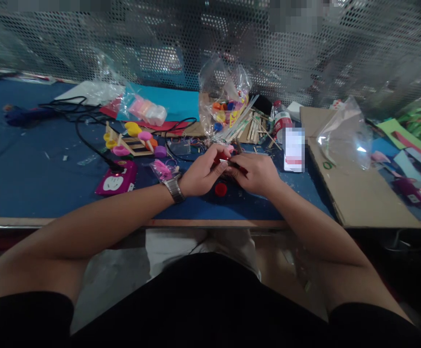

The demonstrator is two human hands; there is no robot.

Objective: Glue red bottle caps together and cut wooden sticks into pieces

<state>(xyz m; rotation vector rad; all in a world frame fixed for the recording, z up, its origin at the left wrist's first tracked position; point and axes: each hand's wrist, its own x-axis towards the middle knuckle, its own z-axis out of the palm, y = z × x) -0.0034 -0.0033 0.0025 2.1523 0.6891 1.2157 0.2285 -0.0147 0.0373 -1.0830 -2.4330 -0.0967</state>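
My left hand (203,173) is closed, thumb and fingers pinched on a small red piece with a white edge (223,161) above the front middle of the table. Against it comes my right hand (257,173), also closed, its fingers curled round something dark and partly red that they mostly hide; its kind cannot be made out. A round red cap (220,189) lies on the blue tabletop just below the hands. Left of my left wrist is a small clear bag with pink pieces (162,169). Beyond it stands a little wooden-stick model with coloured clay wheels (134,140).
A purple power box (118,179) with a black cable sits at left. Behind the hands are a plastic bag of coloured balls (221,106), wooden sticks (256,128) and a bottle (281,118). A lit phone (293,150) and a cardboard sheet (363,193) lie to the right.
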